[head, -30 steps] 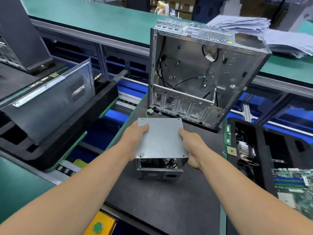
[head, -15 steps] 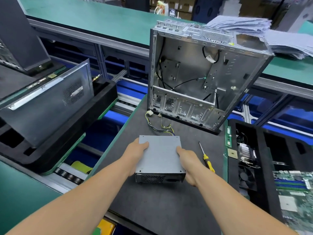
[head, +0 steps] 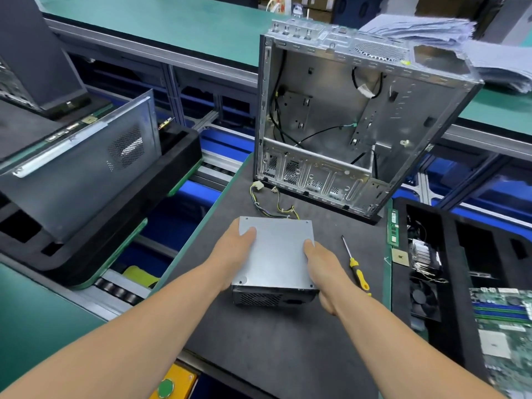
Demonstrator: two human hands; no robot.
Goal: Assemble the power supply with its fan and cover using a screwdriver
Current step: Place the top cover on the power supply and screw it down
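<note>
A grey metal power supply (head: 277, 251) rests flat on the dark work mat (head: 276, 349), its mesh face toward me. My left hand (head: 233, 254) grips its left side with the thumb on top. Gripping the right side the same way is my right hand (head: 325, 269). A bundle of coloured wires (head: 273, 203) runs from the unit's far edge toward the case. A yellow-handled screwdriver (head: 355, 266) lies on the mat just right of my right hand. A black fan (head: 423, 298) sits in the foam tray at the right.
An open, empty computer case (head: 357, 119) stands upright at the mat's far end. A black foam tray (head: 460, 254) on the right holds a heatsink, memory stick and motherboard (head: 506, 321). Left, across a roller conveyor gap, another foam tray carries a grey side panel (head: 83, 171).
The power supply has come down from a raised, tilted hold onto the mat and toward me. Its wires and the screwdriver have come into sight. Both hands keep their grip.
</note>
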